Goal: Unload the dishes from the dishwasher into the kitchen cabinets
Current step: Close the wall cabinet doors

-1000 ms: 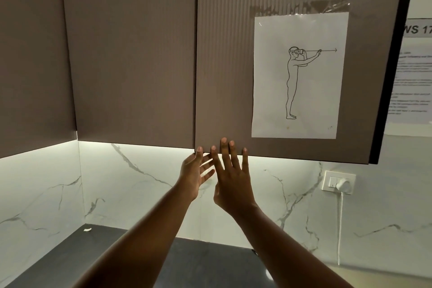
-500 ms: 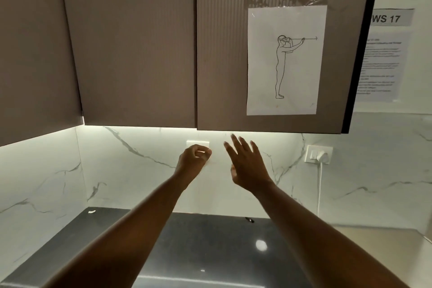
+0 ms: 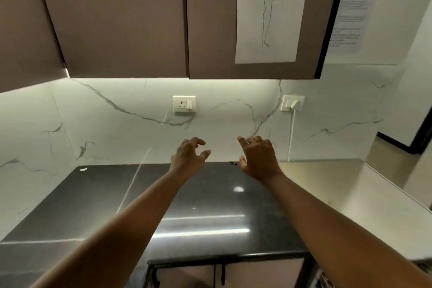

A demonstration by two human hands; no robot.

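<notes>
Brown upper kitchen cabinets (image 3: 121, 18) hang overhead with their doors shut; the right door (image 3: 210, 18) carries a taped paper sheet (image 3: 268, 11) with a line drawing of a figure. My left hand (image 3: 188, 158) and my right hand (image 3: 257, 159) are stretched out in front of me above the dark countertop (image 3: 210, 206), well below the cabinets. Both hands hold nothing, fingers loosely curled and apart. No dishes are in view. The dishwasher cannot be made out.
White marble backsplash (image 3: 117, 128) holds a wall socket (image 3: 184, 103) and a second socket with a plug and white cord (image 3: 292, 103). A steel surface (image 3: 339, 182) lies to the right. Lower cabinet doors (image 3: 222, 273) show under the counter edge. Notices (image 3: 350, 16) hang on the right wall.
Both hands dropped from the bottom edge of the right cabinet door down to counter height and spread apart. The view tilted downward, showing more countertop.
</notes>
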